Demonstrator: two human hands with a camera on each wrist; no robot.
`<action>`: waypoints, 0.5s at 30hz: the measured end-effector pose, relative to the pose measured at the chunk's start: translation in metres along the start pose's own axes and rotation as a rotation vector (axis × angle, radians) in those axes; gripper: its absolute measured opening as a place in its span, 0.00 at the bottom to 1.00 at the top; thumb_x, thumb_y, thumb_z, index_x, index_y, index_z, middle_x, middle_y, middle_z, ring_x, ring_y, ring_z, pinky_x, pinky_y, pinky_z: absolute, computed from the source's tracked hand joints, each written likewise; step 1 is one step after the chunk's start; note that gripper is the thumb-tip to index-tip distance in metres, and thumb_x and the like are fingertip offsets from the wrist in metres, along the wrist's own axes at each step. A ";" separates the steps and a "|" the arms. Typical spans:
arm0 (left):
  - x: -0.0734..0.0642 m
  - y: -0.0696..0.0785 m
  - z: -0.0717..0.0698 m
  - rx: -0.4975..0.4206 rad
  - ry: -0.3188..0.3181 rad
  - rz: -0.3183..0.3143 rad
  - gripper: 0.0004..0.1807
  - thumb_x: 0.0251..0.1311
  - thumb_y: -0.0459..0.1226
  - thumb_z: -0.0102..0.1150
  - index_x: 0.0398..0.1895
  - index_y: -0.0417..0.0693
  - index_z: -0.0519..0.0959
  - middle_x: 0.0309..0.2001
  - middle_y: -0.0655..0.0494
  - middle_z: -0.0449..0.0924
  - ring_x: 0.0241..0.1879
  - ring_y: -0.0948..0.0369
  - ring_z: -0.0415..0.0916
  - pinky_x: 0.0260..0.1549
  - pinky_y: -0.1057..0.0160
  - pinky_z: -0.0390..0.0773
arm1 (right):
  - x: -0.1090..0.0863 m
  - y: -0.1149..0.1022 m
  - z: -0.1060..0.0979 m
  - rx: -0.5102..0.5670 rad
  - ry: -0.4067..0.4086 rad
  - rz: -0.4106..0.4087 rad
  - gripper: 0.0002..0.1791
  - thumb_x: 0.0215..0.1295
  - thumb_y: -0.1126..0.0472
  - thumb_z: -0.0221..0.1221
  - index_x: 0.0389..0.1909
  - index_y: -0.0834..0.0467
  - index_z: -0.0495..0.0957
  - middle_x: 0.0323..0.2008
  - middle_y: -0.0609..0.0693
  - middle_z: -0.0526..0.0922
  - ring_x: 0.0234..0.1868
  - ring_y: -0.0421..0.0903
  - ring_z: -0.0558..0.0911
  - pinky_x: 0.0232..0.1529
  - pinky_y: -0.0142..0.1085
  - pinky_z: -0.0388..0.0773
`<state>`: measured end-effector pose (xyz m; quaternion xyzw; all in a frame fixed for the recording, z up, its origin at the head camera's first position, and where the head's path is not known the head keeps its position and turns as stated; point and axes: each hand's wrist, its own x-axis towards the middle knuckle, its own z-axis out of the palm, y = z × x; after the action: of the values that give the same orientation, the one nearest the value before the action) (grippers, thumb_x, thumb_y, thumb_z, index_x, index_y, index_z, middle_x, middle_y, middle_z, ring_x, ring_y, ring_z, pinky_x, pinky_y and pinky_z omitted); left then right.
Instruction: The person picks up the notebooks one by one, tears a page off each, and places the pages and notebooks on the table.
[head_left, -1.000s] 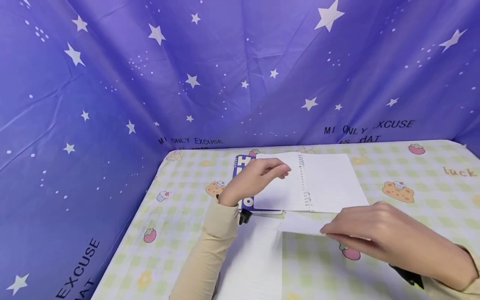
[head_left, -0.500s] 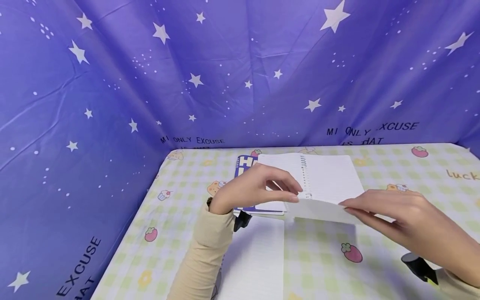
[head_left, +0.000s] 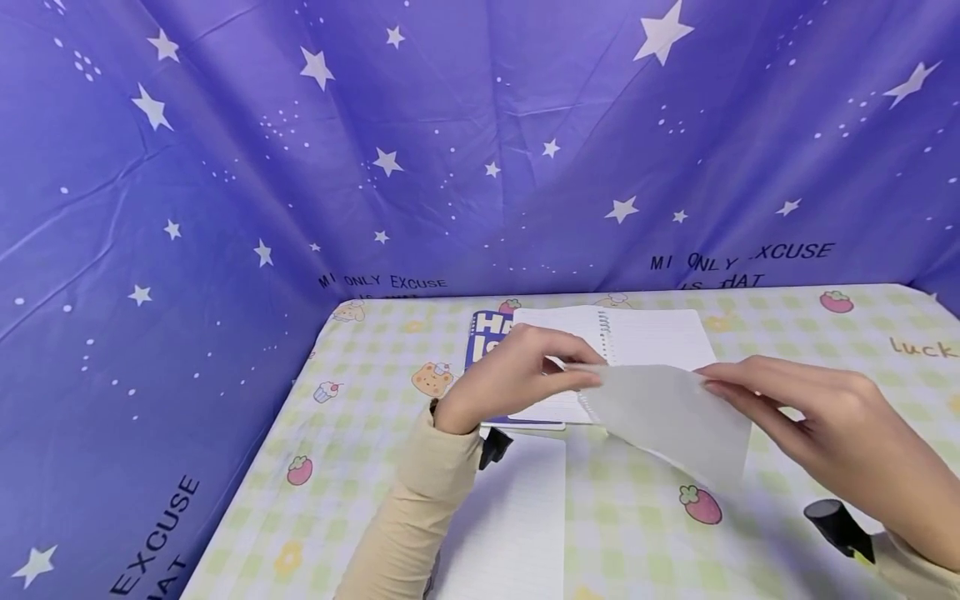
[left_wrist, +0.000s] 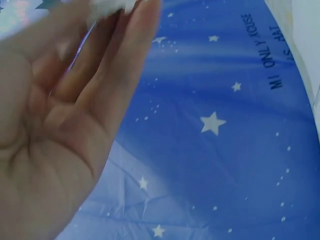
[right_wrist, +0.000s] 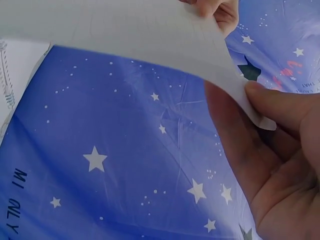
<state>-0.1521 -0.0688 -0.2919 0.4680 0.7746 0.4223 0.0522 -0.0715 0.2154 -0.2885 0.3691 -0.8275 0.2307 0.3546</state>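
Observation:
A loose white sheet of paper [head_left: 671, 417] hangs in the air between both hands, its lower edge slanting down over the tablecloth. My left hand [head_left: 528, 375] pinches its upper left corner between thumb and fingers. At the upper right corner my right hand [head_left: 817, 408] pinches it too; the right wrist view shows the thumb and fingers on either side of the paper [right_wrist: 125, 37]. Behind the sheet lies an open spiral notebook [head_left: 660, 333] with lined pages, its lower part covered by sheet and left hand. It overlaps a blue book cover [head_left: 480, 333] with large white letters.
Another lined white page [head_left: 517, 525] lies near the front, its left side hidden behind my left forearm. All of this rests on a checked green-and-white tablecloth [head_left: 360, 467]. A purple star-patterned curtain [head_left: 480, 208] closes off the back and left side.
The right hand has swung the sheet up and to the right. My left hand, at first above the notebook holding nothing, has come down and taken hold of the sheet's left corner.

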 end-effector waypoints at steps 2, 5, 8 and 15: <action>0.002 0.000 0.003 -0.019 0.055 -0.019 0.06 0.65 0.34 0.63 0.41 0.43 0.86 0.36 0.55 0.86 0.32 0.70 0.79 0.38 0.71 0.84 | 0.000 0.001 -0.001 -0.011 -0.004 0.020 0.26 0.76 0.41 0.46 0.39 0.53 0.88 0.32 0.42 0.88 0.32 0.21 0.77 0.27 0.15 0.71; 0.004 0.000 0.008 -0.053 0.089 -0.042 0.05 0.64 0.33 0.63 0.41 0.42 0.85 0.32 0.53 0.85 0.28 0.68 0.80 0.35 0.69 0.84 | -0.001 0.002 -0.003 -0.036 -0.021 0.048 0.28 0.76 0.40 0.45 0.40 0.53 0.88 0.33 0.43 0.88 0.31 0.21 0.76 0.27 0.16 0.71; 0.007 -0.001 0.012 -0.065 0.095 -0.087 0.06 0.64 0.33 0.64 0.41 0.42 0.85 0.28 0.53 0.84 0.25 0.67 0.81 0.33 0.69 0.84 | -0.003 0.005 -0.002 -0.058 -0.033 0.054 0.28 0.76 0.39 0.44 0.41 0.53 0.87 0.34 0.44 0.88 0.31 0.22 0.75 0.27 0.17 0.71; 0.012 -0.003 0.022 -0.019 0.130 -0.210 0.07 0.64 0.34 0.64 0.43 0.42 0.85 0.33 0.52 0.86 0.23 0.70 0.80 0.32 0.73 0.81 | -0.007 0.019 0.005 -0.113 -0.083 0.057 0.21 0.77 0.45 0.49 0.42 0.54 0.86 0.35 0.44 0.88 0.27 0.30 0.77 0.25 0.20 0.72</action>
<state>-0.1504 -0.0463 -0.3045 0.3556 0.8171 0.4510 0.0502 -0.0851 0.2268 -0.2991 0.3341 -0.8634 0.1779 0.3335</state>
